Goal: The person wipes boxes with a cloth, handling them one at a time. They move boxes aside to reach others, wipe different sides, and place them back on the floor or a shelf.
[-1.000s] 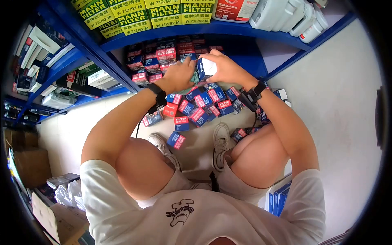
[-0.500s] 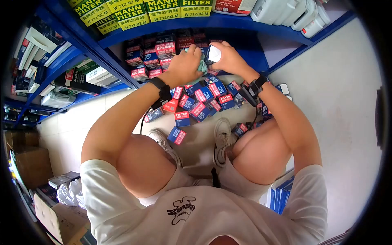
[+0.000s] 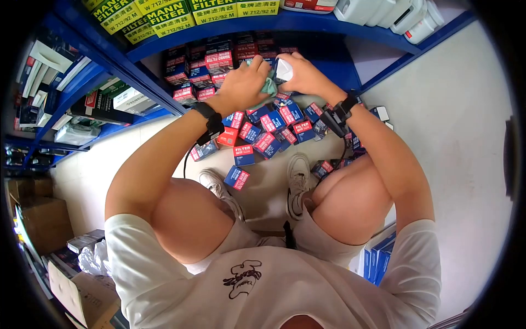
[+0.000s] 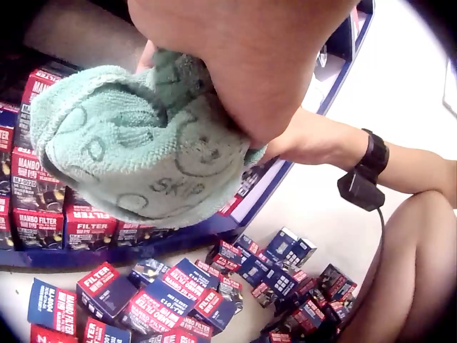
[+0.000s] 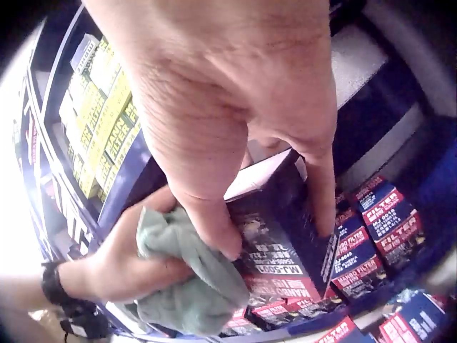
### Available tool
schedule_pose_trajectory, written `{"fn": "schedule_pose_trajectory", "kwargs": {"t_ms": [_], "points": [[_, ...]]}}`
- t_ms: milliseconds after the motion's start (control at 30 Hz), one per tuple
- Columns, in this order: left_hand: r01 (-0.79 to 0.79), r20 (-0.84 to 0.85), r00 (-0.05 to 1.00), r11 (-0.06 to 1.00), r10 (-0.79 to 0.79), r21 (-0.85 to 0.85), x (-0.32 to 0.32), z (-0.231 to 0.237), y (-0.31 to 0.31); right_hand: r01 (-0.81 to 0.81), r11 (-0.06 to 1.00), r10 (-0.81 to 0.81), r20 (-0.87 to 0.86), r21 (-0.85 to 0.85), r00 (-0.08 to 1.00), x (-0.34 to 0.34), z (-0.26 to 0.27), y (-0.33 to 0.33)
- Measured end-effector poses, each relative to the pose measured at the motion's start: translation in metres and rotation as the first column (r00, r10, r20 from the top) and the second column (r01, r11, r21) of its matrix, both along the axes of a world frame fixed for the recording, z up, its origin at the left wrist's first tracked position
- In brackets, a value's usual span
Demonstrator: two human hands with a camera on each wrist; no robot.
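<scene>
In the head view my left hand bunches a pale green cloth, printed with dark outline drawings and letters. My right hand grips a dark blue and red filter box, thumb on one side and fingers on the other. The box's white end faces up. Seen from the right wrist, the cloth lies right against the box's side, near my right fingertips. Both hands are in front of the low blue shelf, above a pile of similar boxes on the floor.
Stacked red and blue filter boxes fill the left part of the low shelf. Above it, yellow-green filter boxes and white jugs stand on a blue shelf edge. My shoes flank a stray box.
Both hands, with the box and cloth, have moved farther forward toward the shelf, then slightly left. The box's white end has turned, and more of the cloth shows beside it.
</scene>
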State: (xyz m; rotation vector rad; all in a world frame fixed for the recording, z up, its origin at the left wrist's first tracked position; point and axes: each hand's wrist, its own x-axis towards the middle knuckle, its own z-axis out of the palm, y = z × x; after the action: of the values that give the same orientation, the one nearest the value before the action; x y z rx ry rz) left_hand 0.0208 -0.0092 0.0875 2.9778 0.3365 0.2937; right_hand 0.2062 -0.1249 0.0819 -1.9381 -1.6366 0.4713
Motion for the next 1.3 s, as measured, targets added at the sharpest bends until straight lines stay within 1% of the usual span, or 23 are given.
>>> {"fn": "schedule_pose_trajectory", "kwargs": {"t_ms": [67, 133, 267, 333, 400, 467, 500, 533, 600, 633, 667, 733, 867, 900, 967, 1000, 1067, 1100, 1133, 1200, 1233, 1267, 1300], "points": [[0.009, 0.047, 0.999, 1.000, -0.009, -0.013, 0.002, 0.005, -0.003, 0.017, 1.000, -0.017, 0.017, -0.015, 1.000, -0.004, -0.006, 0.000], [0.013, 0.046, 0.999, 1.000, -0.012, -0.018, 0.001, 0.004, -0.004, -0.004, 1.000, 0.004, -0.005, -0.014, 1.000, -0.005, -0.007, -0.001], [0.040, 0.057, 0.998, 0.998, -0.037, -0.053, 0.001, 0.001, -0.004, -0.037, 0.999, 0.038, 0.022, -0.017, 0.999, -0.001, 0.003, -0.004], [0.051, 0.045, 0.998, 0.997, -0.049, -0.056, 0.001, -0.001, -0.003, -0.100, 0.995, 0.100, 0.007, -0.026, 0.995, 0.002, 0.010, -0.006], [0.060, 0.036, 0.998, 0.996, -0.058, -0.061, 0.002, -0.005, 0.000, -0.086, 0.996, 0.086, 0.004, -0.031, 0.996, 0.004, 0.012, -0.008], [0.087, -0.042, 0.995, 0.996, -0.087, -0.001, 0.003, -0.010, 0.005, -0.075, 0.996, 0.073, 0.054, 0.042, 0.996, 0.008, 0.012, -0.007], [0.080, -0.040, 0.996, 0.997, -0.080, 0.000, 0.002, -0.011, 0.008, -0.015, 0.999, -0.001, 0.351, 0.044, 0.936, 0.005, 0.014, -0.011], [0.077, -0.061, 0.995, 0.997, -0.077, 0.010, 0.000, -0.012, 0.010, -0.023, 0.999, 0.005, 0.353, 0.045, 0.936, 0.005, 0.018, -0.012], [0.072, -0.080, 0.994, 0.997, -0.070, 0.025, -0.002, -0.011, 0.016, -0.045, 0.999, 0.047, 0.359, -0.015, 0.932, 0.008, 0.029, -0.013], [0.050, -0.089, 0.995, 0.998, -0.047, 0.023, -0.002, -0.010, 0.018, -0.088, 0.996, 0.078, 0.271, 0.026, 0.959, 0.014, 0.024, -0.012], [0.028, -0.097, 0.995, 0.999, -0.025, 0.021, -0.003, -0.010, 0.020, -0.090, 0.996, 0.079, 0.273, 0.028, 0.959, 0.017, 0.023, -0.013], [0.003, -0.094, 0.996, 1.000, -0.002, 0.009, -0.005, -0.008, 0.022, -0.069, 0.996, 0.075, 0.128, -0.053, 0.989, 0.019, 0.024, -0.015], [-0.024, -0.099, 0.995, 1.000, 0.024, 0.001, -0.009, -0.008, 0.024, -0.050, 0.995, 0.056, 0.068, -0.086, 0.996, 0.016, 0.018, -0.014], [-0.026, -0.099, 0.995, 1.000, 0.026, 0.003, -0.009, -0.008, 0.023, -0.052, 0.995, 0.057, 0.068, -0.084, 0.996, 0.014, 0.016, -0.014], [0.000, -0.055, 0.998, 1.000, -0.001, -0.015, -0.009, -0.007, 0.022, -0.187, 0.981, 0.184, 0.061, 0.044, 0.981, 0.009, 0.013, -0.010], [0.010, -0.048, 0.999, 1.000, -0.011, -0.010, -0.006, -0.004, 0.022, -0.178, 0.983, 0.174, 0.068, 0.048, 0.982, 0.011, 0.015, -0.010], [0.060, -0.034, 0.998, 0.998, -0.060, -0.007, -0.010, -0.002, 0.018, -0.181, 0.978, 0.193, 0.120, -0.102, 0.974, 0.008, 0.013, -0.007], [0.104, 0.034, 0.994, 0.994, -0.103, -0.016, -0.010, -0.002, 0.013, -0.185, 0.980, 0.193, 0.143, -0.069, 0.971, 0.007, 0.008, -0.008], [0.102, 0.029, 0.994, 0.995, -0.101, -0.015, -0.010, -0.001, 0.010, -0.187, 0.980, 0.194, 0.139, -0.067, 0.971, 0.007, 0.005, -0.009], [0.119, 0.034, 0.992, 0.993, -0.119, 0.012, -0.009, 0.001, 0.006, -0.120, 0.987, 0.129, 0.083, -0.102, 0.988, 0.007, 0.000, -0.010], [0.123, 0.040, 0.992, 0.992, -0.124, 0.013, -0.009, 0.002, 0.006, -0.124, 0.992, 0.125, 0.097, -0.013, 0.987, 0.006, -0.005, -0.010], [0.123, 0.040, 0.992, 0.992, -0.124, 0.013, -0.008, 0.003, 0.004, -0.124, 0.992, 0.125, 0.097, -0.013, 0.987, 0.008, -0.008, -0.009], [0.077, 0.018, 0.997, 0.997, -0.077, 0.008, -0.007, 0.006, 0.003, -0.133, 0.991, 0.130, 0.132, 0.015, 0.983, 0.006, -0.006, -0.007]]}}
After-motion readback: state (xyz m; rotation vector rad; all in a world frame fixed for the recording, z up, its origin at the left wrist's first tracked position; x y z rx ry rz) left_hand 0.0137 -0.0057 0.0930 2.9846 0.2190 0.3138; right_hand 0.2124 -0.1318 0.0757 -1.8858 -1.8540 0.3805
